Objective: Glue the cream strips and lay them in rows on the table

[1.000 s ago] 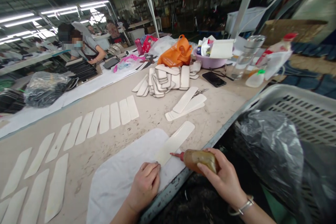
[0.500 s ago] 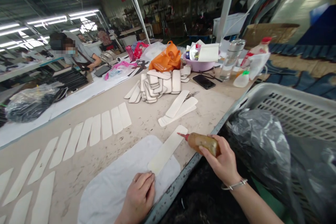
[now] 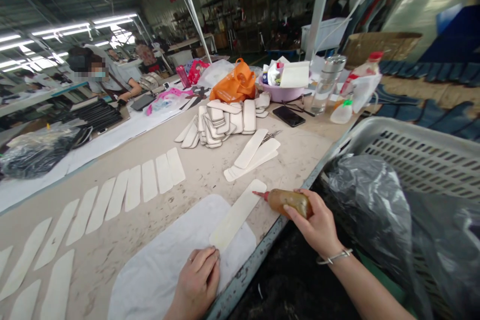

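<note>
My right hand (image 3: 318, 222) is wrapped round an amber squeeze bottle (image 3: 288, 203), tilted so that its red nozzle (image 3: 261, 195) is over the far end of a long cream strip (image 3: 239, 216). That strip lies partly on a white cloth (image 3: 161, 260). At the strip's near end, the closed fingers of my left hand (image 3: 198, 280) press on its edge. Beyond the strip, a few loose cream pieces (image 3: 251, 149) overlap beside small scissors (image 3: 270, 136). A row of similar strips (image 3: 125, 190) lies to the left on the table (image 3: 123, 240).
A heap of edged pieces (image 3: 221, 122), an orange bag (image 3: 234, 83), a purple basin (image 3: 283, 92), a phone (image 3: 288, 116) and a glass bottle (image 3: 326, 85) stand at the back. A plastic basket (image 3: 420, 145) with grey bags is at right. A person works at far left.
The view has shifted slightly, moving the table items a little left in the picture. Both hands keep nearly the same hold and place.
</note>
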{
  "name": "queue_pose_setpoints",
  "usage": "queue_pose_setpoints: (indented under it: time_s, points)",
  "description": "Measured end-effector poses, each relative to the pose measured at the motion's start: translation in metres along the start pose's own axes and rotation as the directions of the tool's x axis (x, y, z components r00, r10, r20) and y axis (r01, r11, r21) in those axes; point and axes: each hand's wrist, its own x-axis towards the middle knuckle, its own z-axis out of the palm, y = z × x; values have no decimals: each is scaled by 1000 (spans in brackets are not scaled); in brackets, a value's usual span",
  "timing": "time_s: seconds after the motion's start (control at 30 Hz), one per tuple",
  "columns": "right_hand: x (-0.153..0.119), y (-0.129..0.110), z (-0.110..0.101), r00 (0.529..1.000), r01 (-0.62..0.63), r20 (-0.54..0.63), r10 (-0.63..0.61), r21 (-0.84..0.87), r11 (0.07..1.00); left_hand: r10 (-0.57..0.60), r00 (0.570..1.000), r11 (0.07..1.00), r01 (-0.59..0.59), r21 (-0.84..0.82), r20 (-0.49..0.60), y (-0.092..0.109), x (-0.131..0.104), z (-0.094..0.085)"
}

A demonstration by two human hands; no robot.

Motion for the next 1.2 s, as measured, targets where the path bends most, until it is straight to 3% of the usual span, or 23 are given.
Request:
queue_pose_setpoints:
  time_s: [0.1,0.2,0.3,0.57,0.67,0.8,0.93,1.2]
  points:
    - [-4,-1,-7,999,-46,19,45,71,996,6,1000,1000,-6,4,0,0,0,0]
    - [-19,-7,-8,984,-116,152,89,182,976,1,1000,1000,-1,8,6,-1,1,1]
    - [-27,-10,-6,973,-104,221,66,166,981,-2,1000,1000,1,14,12,0,1,1]
    - [1,10,-16,997,-74,-16,74,-5,997,2,1000,999,-1,38,-25,-1,1,1]
    - [8,11,-14,993,-78,-83,79,6,997,20,999,999,-18,44,-40,-3,1,2]
    - [14,7,0,987,-133,-70,144,139,981,31,998,999,-30,31,-59,-5,1,4]
    - [22,8,11,983,-158,-76,168,128,979,36,996,999,-34,27,-78,-6,2,5]
    - [12,19,-6,974,-200,-89,210,110,974,45,995,998,-41,42,-94,-6,2,4]
